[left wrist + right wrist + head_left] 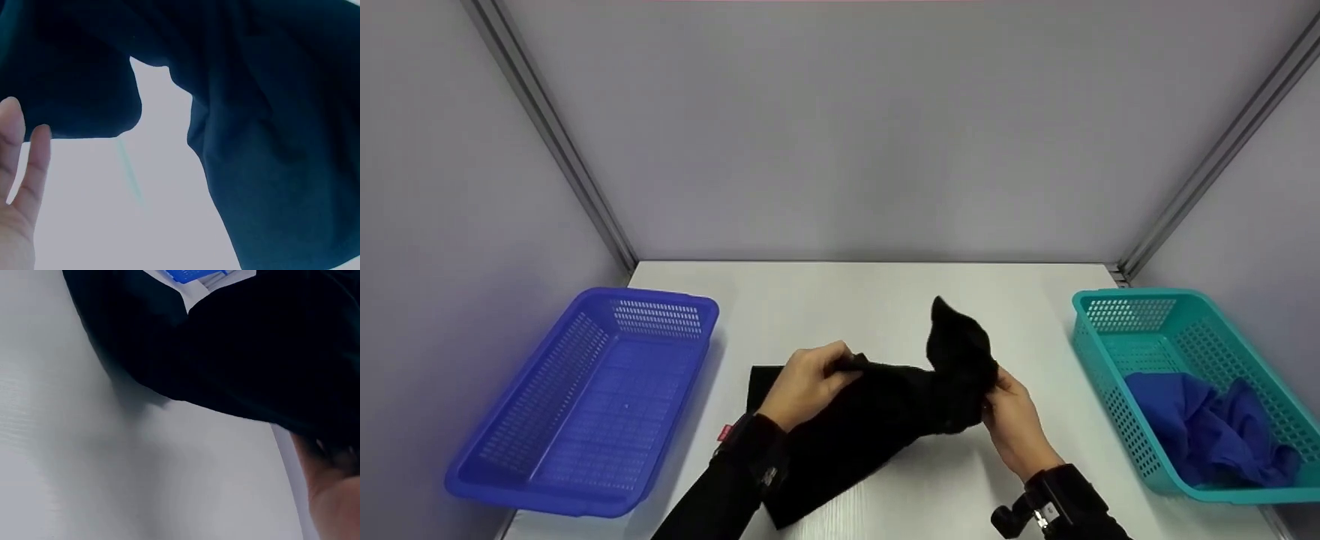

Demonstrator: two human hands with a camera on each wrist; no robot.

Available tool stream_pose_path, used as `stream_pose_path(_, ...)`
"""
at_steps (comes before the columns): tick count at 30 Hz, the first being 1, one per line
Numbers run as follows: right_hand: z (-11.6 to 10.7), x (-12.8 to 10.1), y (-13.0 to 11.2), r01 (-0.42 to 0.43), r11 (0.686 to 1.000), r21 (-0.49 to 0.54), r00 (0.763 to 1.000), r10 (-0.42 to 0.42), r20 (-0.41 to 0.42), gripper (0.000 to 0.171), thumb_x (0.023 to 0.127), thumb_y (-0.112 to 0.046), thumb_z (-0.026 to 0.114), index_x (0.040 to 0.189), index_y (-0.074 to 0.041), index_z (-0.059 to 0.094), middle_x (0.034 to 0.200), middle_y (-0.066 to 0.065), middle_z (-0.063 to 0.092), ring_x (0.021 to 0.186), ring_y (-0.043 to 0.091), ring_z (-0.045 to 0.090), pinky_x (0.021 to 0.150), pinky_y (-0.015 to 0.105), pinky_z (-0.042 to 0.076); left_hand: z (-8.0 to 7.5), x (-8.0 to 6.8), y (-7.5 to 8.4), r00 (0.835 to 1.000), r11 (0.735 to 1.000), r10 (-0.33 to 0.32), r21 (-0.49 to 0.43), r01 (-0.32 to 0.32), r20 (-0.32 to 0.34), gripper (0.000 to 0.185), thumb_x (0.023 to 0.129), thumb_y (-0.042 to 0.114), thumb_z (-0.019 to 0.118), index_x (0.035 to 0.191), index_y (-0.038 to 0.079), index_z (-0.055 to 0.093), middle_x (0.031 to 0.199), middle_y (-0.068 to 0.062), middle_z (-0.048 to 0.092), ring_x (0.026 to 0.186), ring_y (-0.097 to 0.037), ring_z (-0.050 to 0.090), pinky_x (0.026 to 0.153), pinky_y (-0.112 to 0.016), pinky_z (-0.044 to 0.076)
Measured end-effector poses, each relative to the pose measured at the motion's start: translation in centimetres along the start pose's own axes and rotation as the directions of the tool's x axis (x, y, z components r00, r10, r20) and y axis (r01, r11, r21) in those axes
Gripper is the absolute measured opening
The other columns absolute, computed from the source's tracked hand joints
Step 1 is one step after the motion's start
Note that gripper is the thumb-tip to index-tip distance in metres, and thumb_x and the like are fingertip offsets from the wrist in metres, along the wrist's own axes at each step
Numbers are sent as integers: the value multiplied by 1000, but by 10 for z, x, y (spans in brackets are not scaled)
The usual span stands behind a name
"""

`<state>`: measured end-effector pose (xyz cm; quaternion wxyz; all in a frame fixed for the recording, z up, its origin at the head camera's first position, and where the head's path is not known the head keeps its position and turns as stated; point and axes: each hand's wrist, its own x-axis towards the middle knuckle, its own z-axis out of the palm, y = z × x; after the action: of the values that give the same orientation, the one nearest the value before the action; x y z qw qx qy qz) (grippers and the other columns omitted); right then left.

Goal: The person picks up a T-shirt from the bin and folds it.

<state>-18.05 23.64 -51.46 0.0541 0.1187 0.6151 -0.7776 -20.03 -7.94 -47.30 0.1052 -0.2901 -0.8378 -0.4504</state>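
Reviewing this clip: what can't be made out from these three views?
- Head view: the black cloth covers the fingertips of the left hand and right hand; what garment it is cannot be told.
- Head view: the blue cloth in the teal basket is bunched, its type unclear.
- Left wrist view: dark cloth fills most of the frame.
- Right wrist view: the blue basket is cut off by the top edge.

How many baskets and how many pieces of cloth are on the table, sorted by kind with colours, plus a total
Baskets: 2, a blue basket and a teal basket.
Cloths: 2, a black cloth held by the left hand and right hand, and a blue cloth in the teal basket.
Total: 4 things.
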Motion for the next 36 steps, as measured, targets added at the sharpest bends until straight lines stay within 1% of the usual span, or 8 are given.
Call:
stream_pose_path(9, -23, 5, 3, 1, 999, 32, 994, 2, -106, 37, 112, -10, 39, 148, -1, 40, 105, -4, 66, 96, 10, 67, 91, 28, 55, -14, 0, -9, 942, 980, 153, 167, -106, -300, 19, 81, -5, 79, 87, 7, 66, 95, -6, 60, 90, -21, 57, 80, -36, 49)
stream_pose_path(14, -22, 8, -1, 16, 999, -43, 995, -20, -102, 40, 113, -16, 41, 150, -1, 42, 120, -3, 67, 111, 9, 63, 103, 28, 48, -18, 5, -3, 932, 982, 169, 140, -130, -322, 17, 85, -5, 74, 86, 6, 61, 118, -10, 66, 123, -32, 58, 109, -48, 43)
stream_pose_path(19, -22, 9, -6, 61, 976, -208, 991, -84, -105, 44, 112, -16, 41, 153, 0, 44, 154, 8, 38, 133, 15, 41, 112, 32, 36, -18, 8, 9, 950, 995, 99, 48, -89, -296, 12, 88, -5, 68, 89, 4, 61, 82, -3, 65, 79, -15, 63, 75, -30, 52)
stream_pose_path(22, -20, 9, -7, 42, 962, -269, 988, -80, -132, 34, 111, -17, 45, 138, 0, 56, 128, 13, 53, 114, 20, 53, 100, 33, 45, -16, 9, 15, 956, 999, 44, 13, -41, -289, 17, 91, -3, 68, 86, 5, 54, 72, -1, 54, 64, -11, 47, 59, -27, 42)
stream_pose_path(26, -17, 9, -6, -6, 988, -154, 992, -14, -128, 18, 111, -16, 47, 107, -2, 56, 80, 5, 63, 77, 21, 67, 83, 38, 58, -14, 12, 21, 968, 1000, -1, 7, 3, -250, 11, 96, 4, 69, 96, 7, 59, 82, -2, 67, 70, -13, 58, 68, -34, 53)
stream_pose_path(29, -16, 9, -6, 3, 998, -64, 991, -12, -133, 18, 110, -13, 47, 98, -3, 55, 75, 7, 68, 76, 22, 72, 84, 40, 59, -14, 14, 23, 965, 1000, -16, 22, 22, -261, 7, 99, 8, 69, 103, 6, 63, 92, -5, 74, 80, -16, 69, 76, -39, 58)
stream_pose_path(33, -20, 5, -8, 102, 977, -185, 970, -139, -199, 21, 106, -13, 49, 100, 0, 65, 115, -1, 66, 111, 14, 62, 103, 32, 45, -17, 17, 19, 935, 996, -13, 77, 43, -355, 5, 99, 10, 70, 98, 6, 68, 92, -5, 76, 87, -21, 74, 79, -42, 58)
stream_pose_path(36, -25, 1, -9, 219, 907, -360, 942, -293, -166, 28, 102, -9, 47, 105, 7, 69, 152, 2, 46, 144, 16, 38, 118, 33, 28, -21, 17, 15, 915, 991, -34, 104, 83, -402, 8, 98, 9, 71, 91, 6, 69, 89, -5, 71, 88, -24, 68, 81, -43, 54)
